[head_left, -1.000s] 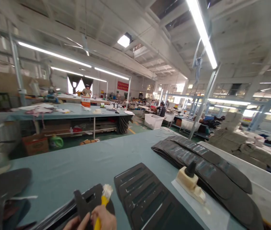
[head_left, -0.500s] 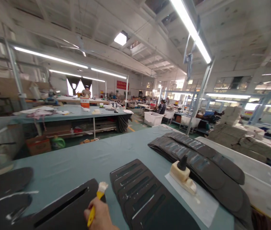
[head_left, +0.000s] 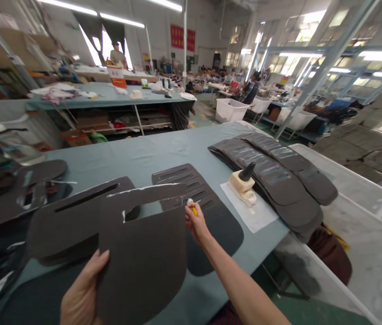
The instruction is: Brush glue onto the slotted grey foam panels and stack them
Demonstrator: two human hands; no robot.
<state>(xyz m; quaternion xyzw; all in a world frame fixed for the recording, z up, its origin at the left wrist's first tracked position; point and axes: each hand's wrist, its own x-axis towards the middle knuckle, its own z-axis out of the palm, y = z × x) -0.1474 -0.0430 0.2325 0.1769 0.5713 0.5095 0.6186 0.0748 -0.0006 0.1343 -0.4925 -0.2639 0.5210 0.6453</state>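
Note:
My left hand (head_left: 85, 289) grips the left edge of a dark grey panel (head_left: 143, 257), which is lifted and has a long slot near its top with white paste along the edges. Closed round a small brush with a yellow handle (head_left: 194, 209), my right hand (head_left: 195, 221) is at the panel's upper right edge. Behind it lies a dark slotted piece (head_left: 218, 225) on the blue-green table. Another slotted panel (head_left: 52, 225) lies to the left. A cream block with a black cone-shaped top (head_left: 241, 183) stands on a white sheet (head_left: 258, 221).
A stack of dark pieces (head_left: 275, 180) lies at the table's right. White bins (head_left: 370, 253) stand beyond the right edge. More dark pieces and a glass container (head_left: 18, 151) are at the left. Two people are in the background.
The view has tilted down. My left hand has come into view with a raised panel, and my right hand has moved right and forward with the brush to that panel's edge.

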